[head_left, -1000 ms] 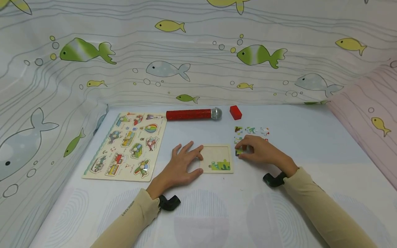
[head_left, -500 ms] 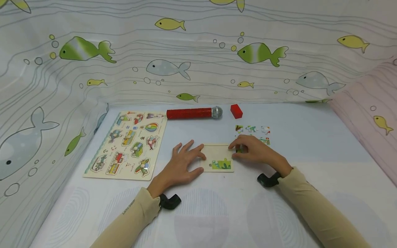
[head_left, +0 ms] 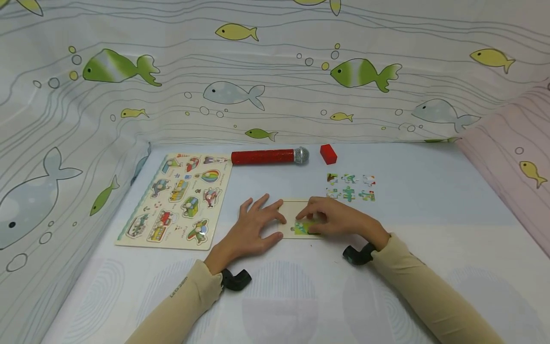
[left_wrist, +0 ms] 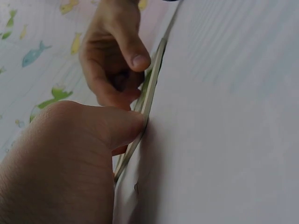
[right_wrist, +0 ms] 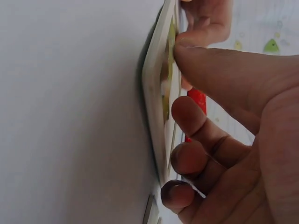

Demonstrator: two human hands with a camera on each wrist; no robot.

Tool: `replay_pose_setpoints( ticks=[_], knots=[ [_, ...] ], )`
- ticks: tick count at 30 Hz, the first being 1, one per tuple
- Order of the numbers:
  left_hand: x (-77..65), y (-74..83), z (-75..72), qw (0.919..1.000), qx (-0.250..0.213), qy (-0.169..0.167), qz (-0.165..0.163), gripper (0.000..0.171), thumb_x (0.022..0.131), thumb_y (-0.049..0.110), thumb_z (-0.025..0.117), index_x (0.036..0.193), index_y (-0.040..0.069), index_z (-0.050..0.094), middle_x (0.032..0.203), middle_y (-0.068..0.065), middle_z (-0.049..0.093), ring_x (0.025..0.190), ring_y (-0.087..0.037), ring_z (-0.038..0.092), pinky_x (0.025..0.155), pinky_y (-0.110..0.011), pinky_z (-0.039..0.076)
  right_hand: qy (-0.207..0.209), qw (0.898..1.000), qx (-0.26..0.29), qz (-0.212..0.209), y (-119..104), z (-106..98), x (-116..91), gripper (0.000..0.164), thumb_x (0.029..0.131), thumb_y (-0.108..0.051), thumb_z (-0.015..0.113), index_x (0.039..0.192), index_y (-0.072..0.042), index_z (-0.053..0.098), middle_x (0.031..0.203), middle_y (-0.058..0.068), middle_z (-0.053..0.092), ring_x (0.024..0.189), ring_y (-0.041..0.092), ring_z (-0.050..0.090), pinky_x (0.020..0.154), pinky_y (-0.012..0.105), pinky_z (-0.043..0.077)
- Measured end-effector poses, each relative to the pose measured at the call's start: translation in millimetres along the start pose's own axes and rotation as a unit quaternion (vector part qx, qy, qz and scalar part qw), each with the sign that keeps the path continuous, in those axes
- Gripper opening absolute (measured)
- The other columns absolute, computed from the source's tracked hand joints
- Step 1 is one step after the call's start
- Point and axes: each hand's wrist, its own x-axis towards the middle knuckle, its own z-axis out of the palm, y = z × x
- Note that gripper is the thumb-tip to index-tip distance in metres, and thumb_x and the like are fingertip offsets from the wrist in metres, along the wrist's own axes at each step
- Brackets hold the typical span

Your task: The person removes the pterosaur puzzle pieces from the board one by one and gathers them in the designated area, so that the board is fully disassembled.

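In the head view, a shallow wooden puzzle tray (head_left: pixel 289 209) lies flat, with joined green puzzle pieces (head_left: pixel 302 228) along its bottom edge. My left hand (head_left: pixel 253 229) is spread at the tray's left side, with thumb and fingertips touching its edge; the left wrist view shows the thumb (left_wrist: pixel 128 125) against the rim. Over the tray's right part, my right hand (head_left: pixel 337 217) pinches a puzzle piece that its fingers mostly hide. In the right wrist view its thumb (right_wrist: pixel 201 60) reaches down to the green pieces (right_wrist: pixel 168 70), other fingers curled alongside.
Loose puzzle pieces (head_left: pixel 349 192) lie in two rows right of the tray. Behind stand a red toy microphone (head_left: pixel 263 156) and a red block (head_left: pixel 328 154). A vehicle peg board (head_left: pixel 180 203) lies on the left. Fish-print cloth (head_left: pixel 296 71) walls the table's back and sides.
My right hand has moved left from the loose pieces to above the tray, bringing the green piece from below the two rows. The left hand has stayed at the tray's edge.
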Motion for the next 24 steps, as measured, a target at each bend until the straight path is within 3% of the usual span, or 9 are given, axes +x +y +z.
replay_pose_setpoints(
  ticks=[16,24],
  knots=[
    [0.7,-0.4,-0.1,1.0000,0.008,-0.001,-0.004,0.025,0.093,0.041,0.064,0.116,0.031,0.069,0.161,0.000,0.045,0.156,-0.035,0.025,0.120,-0.067,0.009,-0.044,0.999,-0.027,-0.003,-9,2,5,0.035,0.094,-0.012,0.071,0.128,-0.019,0.071,0.092,-0.006,0.059,0.082,0.012,0.051,0.075,0.024,0.044],
    [0.4,-0.1,-0.2,1.0000,0.003,-0.002,-0.004,0.025,0.093,0.041,0.065,0.115,0.030,0.069,0.161,0.000,0.044,0.156,-0.035,0.025,0.121,-0.066,0.009,-0.047,0.998,-0.030,0.000,-12,2,6,0.031,0.094,-0.011,0.070,0.124,-0.021,0.071,0.089,-0.006,0.057,0.083,0.010,0.051,0.077,0.026,0.045]
  ],
)
